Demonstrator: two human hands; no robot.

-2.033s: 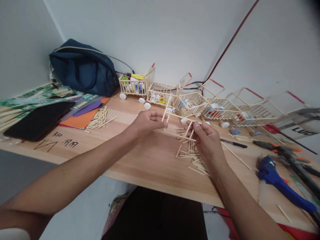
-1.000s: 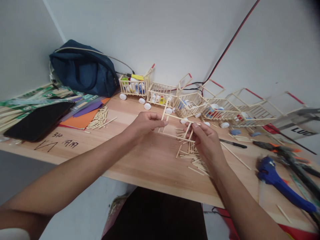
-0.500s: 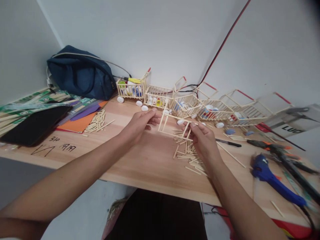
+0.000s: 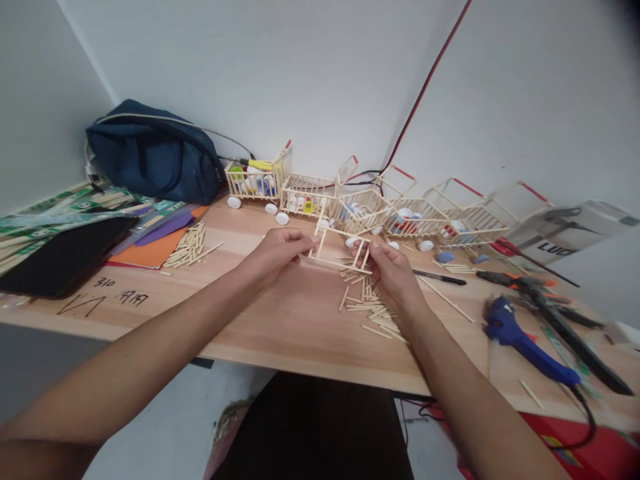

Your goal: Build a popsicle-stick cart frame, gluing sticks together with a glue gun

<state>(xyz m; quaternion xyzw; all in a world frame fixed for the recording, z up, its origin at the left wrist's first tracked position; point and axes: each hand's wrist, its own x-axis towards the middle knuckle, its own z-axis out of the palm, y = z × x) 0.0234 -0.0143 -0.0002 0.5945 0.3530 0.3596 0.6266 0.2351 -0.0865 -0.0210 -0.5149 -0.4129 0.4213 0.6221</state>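
Observation:
Between my two hands, a small frame of thin wooden sticks (image 4: pixel 334 265) is held up above the table. My left hand (image 4: pixel 287 249) pinches its left end with fingers closed. At the other end, my right hand (image 4: pixel 391 267) grips the frame between thumb and fingers. Below my right hand lies a loose pile of short wooden sticks (image 4: pixel 370 299). Behind the frame stands a row of miniature shopping carts made of sticks, among them one cart (image 4: pixel 363 208) with small objects in it.
On the right lie a blue glue gun (image 4: pixel 530 347), pliers (image 4: pixel 510 280) and a black pen (image 4: pixel 440 277). To the left are a blue bag (image 4: pixel 155 153), a black tablet-like slab (image 4: pixel 65 257), orange paper (image 4: pixel 150 250) and another stick pile (image 4: pixel 187 247). A box (image 4: pixel 570 230) leans at the back right.
My left hand has closed on the left end of the stick frame, which only my right hand held before. The view has shifted slightly to the right.

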